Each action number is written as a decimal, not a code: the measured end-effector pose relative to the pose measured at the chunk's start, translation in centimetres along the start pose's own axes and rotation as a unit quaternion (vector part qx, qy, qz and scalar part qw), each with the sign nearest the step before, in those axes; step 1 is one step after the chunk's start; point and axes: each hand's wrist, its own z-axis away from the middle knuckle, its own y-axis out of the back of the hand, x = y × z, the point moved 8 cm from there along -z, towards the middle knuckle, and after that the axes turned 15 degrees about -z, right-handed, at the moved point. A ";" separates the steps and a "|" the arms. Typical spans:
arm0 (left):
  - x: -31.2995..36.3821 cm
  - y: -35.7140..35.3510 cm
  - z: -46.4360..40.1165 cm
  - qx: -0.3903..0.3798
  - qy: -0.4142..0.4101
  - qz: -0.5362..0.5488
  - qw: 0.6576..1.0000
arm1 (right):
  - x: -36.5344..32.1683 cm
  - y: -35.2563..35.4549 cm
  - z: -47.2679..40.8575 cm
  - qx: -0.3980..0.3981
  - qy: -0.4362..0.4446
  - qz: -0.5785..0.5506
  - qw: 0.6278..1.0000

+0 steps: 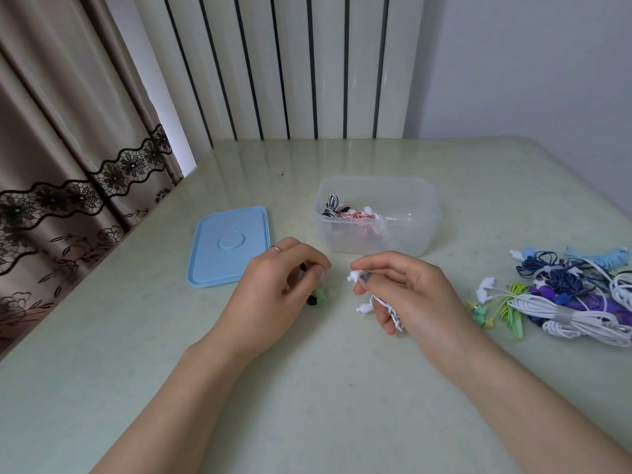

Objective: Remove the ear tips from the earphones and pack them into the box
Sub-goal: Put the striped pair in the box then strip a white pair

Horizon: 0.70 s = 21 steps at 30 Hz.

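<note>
1 clear box [376, 234] far centre, 2-3 earphone sets inside. Right hand [407, 289] fingers pinch white earphones [355, 277]. Left hand [273, 285] fingers curled, hiding tips; 2 ear tips [316, 297] visible on worktop [307, 405]. Pile [564, 295] right, count unclear.

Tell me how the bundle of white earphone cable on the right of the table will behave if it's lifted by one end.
The white cable bundle is coiled loops of thin wire, so it will likely sag and flop. A band round its middle should keep the coils together. Its earbuds lie loose beyond the coil and will probably dangle.
</note>
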 end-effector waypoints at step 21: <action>1.5 -1.3 0.3 -0.041 0.045 0.284 0.957 | -1.0 -0.1 0.2 -0.011 0.082 -0.023 0.996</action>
